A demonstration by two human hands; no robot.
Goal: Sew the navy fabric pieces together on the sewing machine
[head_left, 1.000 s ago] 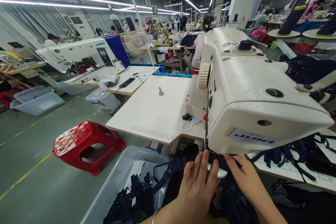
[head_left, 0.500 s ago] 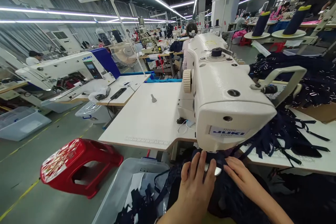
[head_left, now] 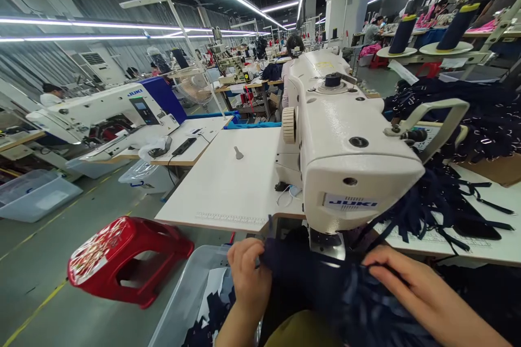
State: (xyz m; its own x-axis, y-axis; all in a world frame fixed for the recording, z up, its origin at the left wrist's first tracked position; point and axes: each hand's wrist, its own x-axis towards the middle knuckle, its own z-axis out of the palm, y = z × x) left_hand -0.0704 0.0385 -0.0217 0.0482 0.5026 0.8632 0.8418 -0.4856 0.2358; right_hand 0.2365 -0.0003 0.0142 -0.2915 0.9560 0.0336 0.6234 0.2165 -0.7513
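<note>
Dark navy fabric (head_left: 297, 263) with narrow straps stretches between my hands, just below the head of a white JUKI sewing machine (head_left: 358, 168). My left hand (head_left: 249, 271) is closed on the fabric's left end, beside the table's front edge. On the right, my right hand (head_left: 401, 276) pinches a navy strap between thumb and fingers. A shiny metal plate (head_left: 328, 245) under the machine head sits close above the fabric. Loose straps below the right hand are blurred, and the needle is hidden.
A clear plastic bin (head_left: 185, 287) with navy pieces stands below left, near a red stool (head_left: 130, 260). A small grey metal piece (head_left: 238, 153) lies on the white table (head_left: 220, 184). Navy straps (head_left: 431, 200) pile up at right. A person (head_left: 293, 46) sits beyond the machine.
My left hand has moved left from under the machine head, drawing the fabric out. My right hand has shifted right and now pinches a strap. The metal plate shows more fully.
</note>
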